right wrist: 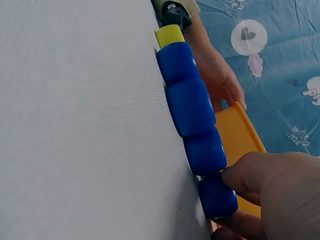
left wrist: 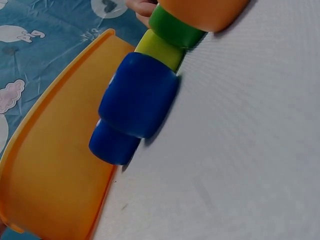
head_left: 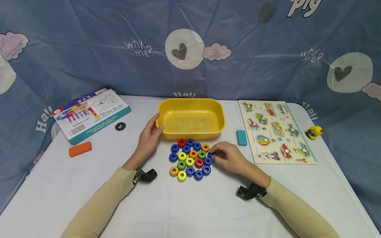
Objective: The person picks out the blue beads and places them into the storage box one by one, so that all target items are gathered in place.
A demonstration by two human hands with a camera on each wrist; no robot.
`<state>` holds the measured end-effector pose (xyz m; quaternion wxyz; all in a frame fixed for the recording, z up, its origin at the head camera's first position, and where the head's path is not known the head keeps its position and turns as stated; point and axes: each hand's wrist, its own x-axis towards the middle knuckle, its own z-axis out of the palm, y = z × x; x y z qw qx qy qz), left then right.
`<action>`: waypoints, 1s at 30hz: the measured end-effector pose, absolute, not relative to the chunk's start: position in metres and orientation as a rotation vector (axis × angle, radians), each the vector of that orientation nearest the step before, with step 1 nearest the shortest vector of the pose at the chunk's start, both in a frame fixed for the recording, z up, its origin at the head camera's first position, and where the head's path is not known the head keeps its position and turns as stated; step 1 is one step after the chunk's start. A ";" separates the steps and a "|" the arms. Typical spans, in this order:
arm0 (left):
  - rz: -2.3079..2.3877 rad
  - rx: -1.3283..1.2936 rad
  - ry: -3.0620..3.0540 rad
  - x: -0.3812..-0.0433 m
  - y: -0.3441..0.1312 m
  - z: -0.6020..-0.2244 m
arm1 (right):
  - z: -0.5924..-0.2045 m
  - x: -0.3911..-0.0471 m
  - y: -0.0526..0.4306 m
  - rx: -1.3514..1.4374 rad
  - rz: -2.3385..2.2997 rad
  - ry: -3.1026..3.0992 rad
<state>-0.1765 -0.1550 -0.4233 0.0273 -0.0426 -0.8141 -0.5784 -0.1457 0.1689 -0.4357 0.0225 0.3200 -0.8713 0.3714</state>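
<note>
A yellow plastic basin point(head_left: 190, 136) sits at the middle back of the table. My left hand point(head_left: 148, 138) holds its left end, with the thumb at the rim. In front of the basin lies a close cluster of ring-shaped beads: blue point(head_left: 198, 175), yellow point(head_left: 182, 176), red point(head_left: 199, 166), green and orange. At the cluster's right edge, my right hand point(head_left: 230, 157) pinches a blue bead point(right wrist: 217, 197) between thumb and fingers. That bead stands at the end of a row of blue ones in the right wrist view. Nearer beads partly hide the basin point(left wrist: 60, 150) in the left wrist view.
To the left are a toy box point(head_left: 95, 114), an orange block point(head_left: 80, 149) and a black disc point(head_left: 120, 126). On the right lie a teal block point(head_left: 241, 138), a picture puzzle board point(head_left: 250, 145) and a small yellow figure point(head_left: 314, 132). A blue printed cloth point(head_left: 119, 76) hangs behind.
</note>
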 end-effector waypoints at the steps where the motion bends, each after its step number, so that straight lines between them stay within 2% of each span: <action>1: -1.783 -0.134 -2.507 -0.180 -0.156 -0.429 | -0.434 -0.146 0.169 0.996 1.155 -2.696; 8: -1.778 -0.130 -2.486 -0.182 -0.158 -0.434 | -0.404 -0.152 0.157 1.057 1.194 -2.546; 14: -1.821 -0.120 -2.499 -0.174 -0.153 -0.417 | -0.373 -0.178 0.116 0.984 1.197 -2.530; 23: -1.799 -0.143 -2.511 -0.164 -0.149 -0.400 | -0.376 -0.232 0.049 0.712 1.249 -2.952; 30: -1.786 -0.125 -2.525 -0.165 -0.150 -0.400 | -0.380 -0.250 0.013 0.727 1.270 -3.144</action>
